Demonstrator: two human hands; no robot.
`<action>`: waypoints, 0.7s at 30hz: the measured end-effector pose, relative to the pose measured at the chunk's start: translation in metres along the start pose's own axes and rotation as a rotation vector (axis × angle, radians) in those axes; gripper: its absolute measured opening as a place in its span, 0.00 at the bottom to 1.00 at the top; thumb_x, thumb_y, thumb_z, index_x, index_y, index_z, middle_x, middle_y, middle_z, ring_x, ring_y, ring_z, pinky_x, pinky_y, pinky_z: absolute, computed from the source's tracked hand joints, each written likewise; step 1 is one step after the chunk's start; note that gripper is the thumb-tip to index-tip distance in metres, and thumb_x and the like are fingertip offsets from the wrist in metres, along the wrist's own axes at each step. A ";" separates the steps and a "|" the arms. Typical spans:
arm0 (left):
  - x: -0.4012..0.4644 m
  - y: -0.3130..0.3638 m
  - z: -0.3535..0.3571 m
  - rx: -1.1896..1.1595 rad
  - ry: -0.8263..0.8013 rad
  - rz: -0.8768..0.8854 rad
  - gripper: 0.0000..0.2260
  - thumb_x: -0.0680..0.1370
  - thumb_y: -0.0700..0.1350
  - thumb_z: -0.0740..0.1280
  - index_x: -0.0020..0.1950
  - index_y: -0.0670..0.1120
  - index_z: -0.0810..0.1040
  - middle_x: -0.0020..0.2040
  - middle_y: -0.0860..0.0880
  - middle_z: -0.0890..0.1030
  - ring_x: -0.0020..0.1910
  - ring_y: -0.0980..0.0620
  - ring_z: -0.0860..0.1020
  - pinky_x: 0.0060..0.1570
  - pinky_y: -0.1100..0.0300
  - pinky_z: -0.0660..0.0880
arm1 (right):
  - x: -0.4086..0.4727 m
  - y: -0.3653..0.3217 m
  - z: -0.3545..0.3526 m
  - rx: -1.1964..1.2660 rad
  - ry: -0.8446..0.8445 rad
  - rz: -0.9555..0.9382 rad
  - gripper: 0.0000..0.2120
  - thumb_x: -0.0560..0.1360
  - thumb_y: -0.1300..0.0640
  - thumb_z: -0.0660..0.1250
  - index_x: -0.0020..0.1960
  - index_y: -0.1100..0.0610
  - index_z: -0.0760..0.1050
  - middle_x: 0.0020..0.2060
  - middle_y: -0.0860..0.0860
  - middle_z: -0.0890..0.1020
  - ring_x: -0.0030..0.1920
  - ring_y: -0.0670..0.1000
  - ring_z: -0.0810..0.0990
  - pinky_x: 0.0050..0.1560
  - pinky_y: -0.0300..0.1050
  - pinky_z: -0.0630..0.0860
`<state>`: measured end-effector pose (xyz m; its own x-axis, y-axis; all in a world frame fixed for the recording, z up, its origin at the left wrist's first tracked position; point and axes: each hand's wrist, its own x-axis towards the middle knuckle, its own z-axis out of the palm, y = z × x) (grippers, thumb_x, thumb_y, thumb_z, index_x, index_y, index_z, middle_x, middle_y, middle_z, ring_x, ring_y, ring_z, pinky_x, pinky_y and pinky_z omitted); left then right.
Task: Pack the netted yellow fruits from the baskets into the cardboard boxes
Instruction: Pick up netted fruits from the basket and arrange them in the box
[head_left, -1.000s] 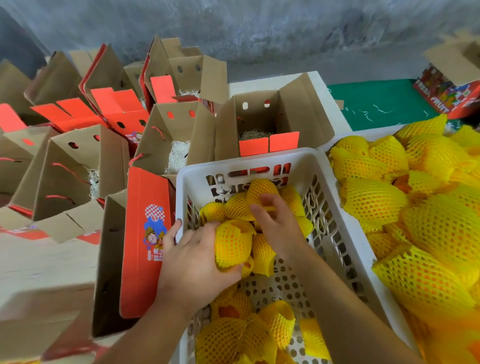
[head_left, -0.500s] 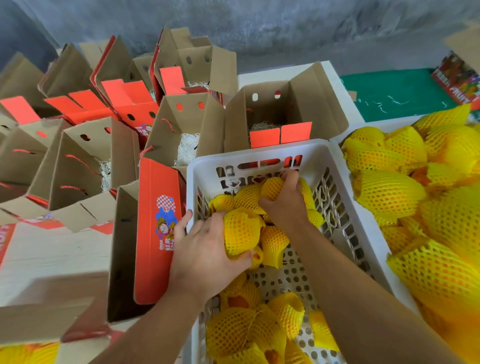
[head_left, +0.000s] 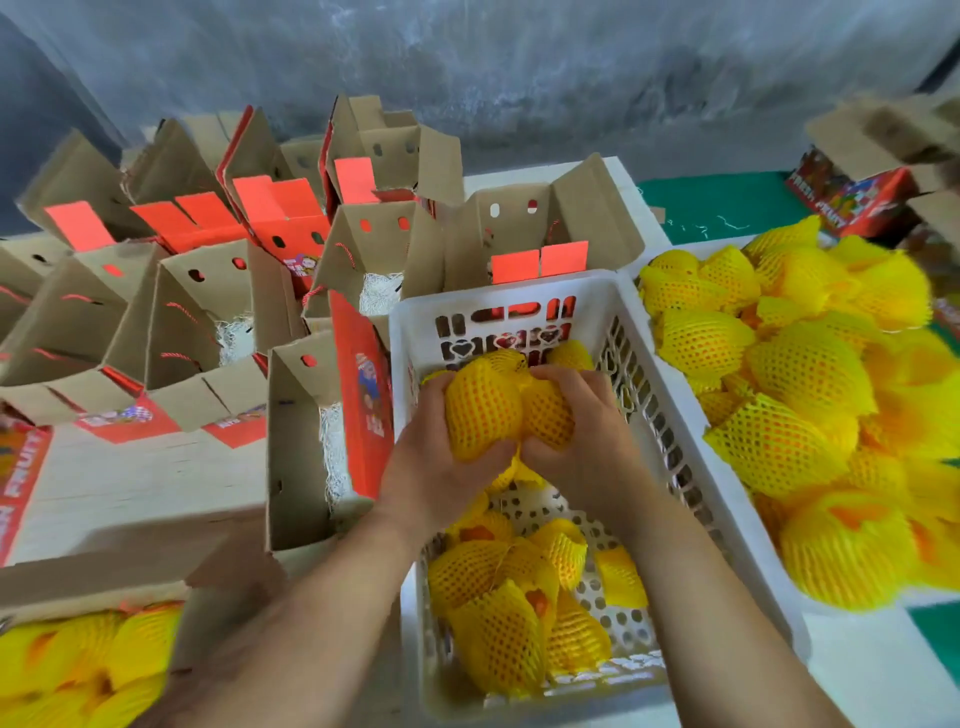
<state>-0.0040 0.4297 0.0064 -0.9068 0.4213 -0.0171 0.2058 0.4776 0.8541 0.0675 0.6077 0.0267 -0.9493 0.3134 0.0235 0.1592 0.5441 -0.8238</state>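
around: open cardboard boxes (head_left: 208, 322) crowd the table (head_left: 119, 483) to the left and behind the white basket (head_left: 670, 395), flaps up, some touching each other; one more printed box (head_left: 852, 192) sits far right on a green mat (head_left: 727, 202), blurred. a grey wall (head_left: 467, 67) backs it all.
in the way: the nearest open box (head_left: 306, 441) stands just left of the basket, its red printed side (head_left: 366, 395) pressed against the basket wall.
materials: boxes are brown card inside, red and glossy outside, with punched holes and red cord handles. the basket is white plastic with slotted and heart-shaped cutouts in its walls and round holes in its floor. the fruits wear yellow foam mesh sleeves, puffy and diamond-patterned.
basket contents: a few netted fruits (head_left: 498, 623) lie loose at the near end, more at the far end under the hands.
second basket: at the right, a second white basket (head_left: 748, 530) is heaped with netted fruits (head_left: 810, 374).
near box: bottom left, a box (head_left: 93, 577) with netted fruits (head_left: 83, 660) in it, blurred.
box padding: pale shredded filler (head_left: 332, 457) lines the nearest open box and several behind it.
left hand: left hand (head_left: 436, 462) grips a netted fruit (head_left: 483, 405) over the basket's far half.
right hand: right hand (head_left: 587, 431) grips another fruit (head_left: 545, 415), touching the first.
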 end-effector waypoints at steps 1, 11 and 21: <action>-0.013 0.007 0.001 -0.184 -0.005 0.012 0.38 0.70 0.65 0.76 0.74 0.64 0.60 0.64 0.63 0.75 0.63 0.56 0.78 0.58 0.56 0.79 | -0.011 -0.009 -0.002 0.033 0.045 -0.012 0.31 0.72 0.57 0.75 0.72 0.43 0.69 0.63 0.45 0.67 0.50 0.45 0.76 0.39 0.30 0.71; -0.135 -0.019 -0.138 -0.746 0.233 -0.123 0.18 0.77 0.67 0.66 0.61 0.58 0.77 0.54 0.59 0.86 0.53 0.58 0.85 0.48 0.64 0.81 | -0.083 -0.145 0.089 0.480 -0.011 0.022 0.32 0.72 0.65 0.64 0.65 0.32 0.74 0.58 0.37 0.81 0.63 0.50 0.79 0.59 0.51 0.75; -0.228 -0.173 -0.352 -0.446 0.306 -0.421 0.25 0.68 0.74 0.71 0.57 0.59 0.77 0.49 0.59 0.83 0.45 0.59 0.84 0.45 0.50 0.85 | -0.155 -0.268 0.341 0.604 0.082 0.079 0.27 0.68 0.46 0.72 0.66 0.43 0.73 0.54 0.45 0.83 0.51 0.44 0.83 0.47 0.42 0.80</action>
<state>0.0375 -0.0204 0.0460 -0.9528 0.0011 -0.3035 -0.2993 0.1619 0.9403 0.0795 0.1478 0.0502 -0.9130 0.4071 -0.0269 0.0237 -0.0129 -0.9996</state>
